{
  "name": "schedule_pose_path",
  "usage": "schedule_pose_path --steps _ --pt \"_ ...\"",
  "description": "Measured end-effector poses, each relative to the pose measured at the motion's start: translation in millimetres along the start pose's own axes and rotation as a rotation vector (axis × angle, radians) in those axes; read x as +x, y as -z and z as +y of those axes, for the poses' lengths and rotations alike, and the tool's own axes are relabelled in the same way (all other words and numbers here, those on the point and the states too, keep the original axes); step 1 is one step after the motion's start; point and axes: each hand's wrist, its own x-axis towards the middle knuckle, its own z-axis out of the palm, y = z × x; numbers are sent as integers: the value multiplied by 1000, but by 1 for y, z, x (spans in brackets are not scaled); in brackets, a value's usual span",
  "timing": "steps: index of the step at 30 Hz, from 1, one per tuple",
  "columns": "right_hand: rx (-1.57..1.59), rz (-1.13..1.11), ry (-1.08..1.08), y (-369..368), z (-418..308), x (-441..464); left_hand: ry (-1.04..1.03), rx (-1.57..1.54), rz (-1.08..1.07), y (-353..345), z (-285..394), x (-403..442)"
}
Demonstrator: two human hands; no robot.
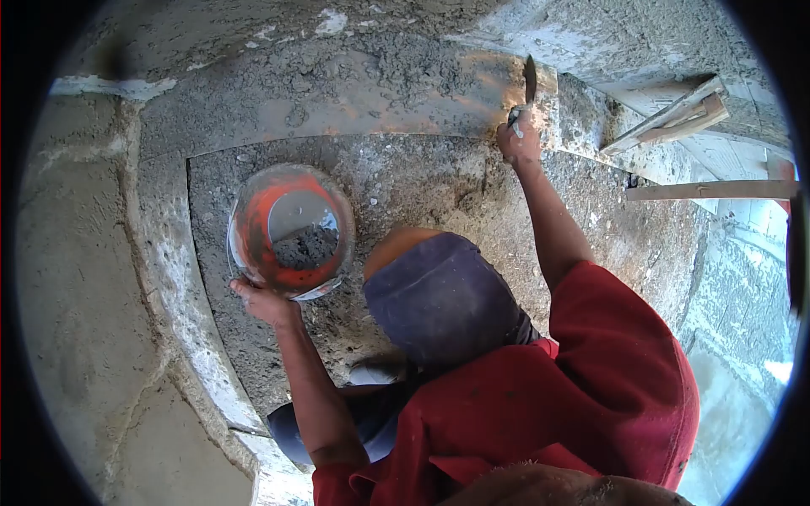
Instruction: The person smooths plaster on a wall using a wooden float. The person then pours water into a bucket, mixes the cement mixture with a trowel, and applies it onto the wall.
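At the left, a round bucket (240, 228) with an orange-smeared inner wall stands on the rough ground, and wet grey mortar (308, 247) shows inside it. My left hand (268, 304) grips the bucket's near edge, partly hiding how the fingers close. Farther up on the right, my right hand (520, 145) is closed around the handle of a trowel (530, 80), whose blade points away from me and appears nearly edge-on. Beneath and left of the blade lies a strip spread with wet mortar (363, 93), lumpy at the back and smoother in front.
Wooden pieces (675, 122) lean at the right near the wall, with another wooden bar (709, 191) below them. A pale board edge (181, 278) runs down the left side. My bent knee (443, 295) takes up the middle. Rough plastered wall (607, 42) rises behind.
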Motion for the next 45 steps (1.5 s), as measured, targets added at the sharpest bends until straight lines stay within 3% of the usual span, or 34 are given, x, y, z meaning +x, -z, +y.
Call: schedule_pose_path --steps 2,4,5,6,9,13,17,20,23,24,28,30,32,34,38,41,45 --pt "-291 -60 277 -51 -3 12 1 1 14 -1 -2 -2" --pt "-219 -150 291 -67 -47 -9 12 -38 20 -1 -1 -1" --pt "-6 -208 168 -63 -81 -28 18 -48 -1 -1 -1 0" --pt "51 -164 211 -79 -92 -25 27 -59 -17 0 -2 0" --pt "25 -161 350 -64 -75 -12 -36 -124 -47 3 -8 2" --pt "143 3 473 -41 -93 -57 -88 -56 25 -4 -2 -7" --pt "168 -369 867 -60 -154 -90 -53 -115 27 -3 -3 -3" --pt "261 -492 1120 -104 -195 -95 -76 -182 5 -2 -9 0" --pt "130 -639 894 -109 -209 -66 -39 -140 -10 -1 0 -7" --pt "117 -584 941 -108 -197 -46 -38 -152 -8 -1 -2 -6" --pt "177 -485 616 -60 -135 13 -12 -160 11 0 -3 -5" --pt "-293 159 1365 -69 -78 58 0 -110 17 -1 -3 -3" --pt "-324 206 1554 -66 -56 54 5 -28 27 3 -9 3" --pt "111 -343 1191 -33 -58 10 -7 -137 2 -2 -6 0" --pt "-96 -231 680 -18 -52 9 -26 -204 -12 3 -17 9" --pt "124 -277 800 10 -19 10 7 -191 -3 -5 6 -11" --pt "-177 -548 723 36 40 42 26 -198 -29 2 -7 2"
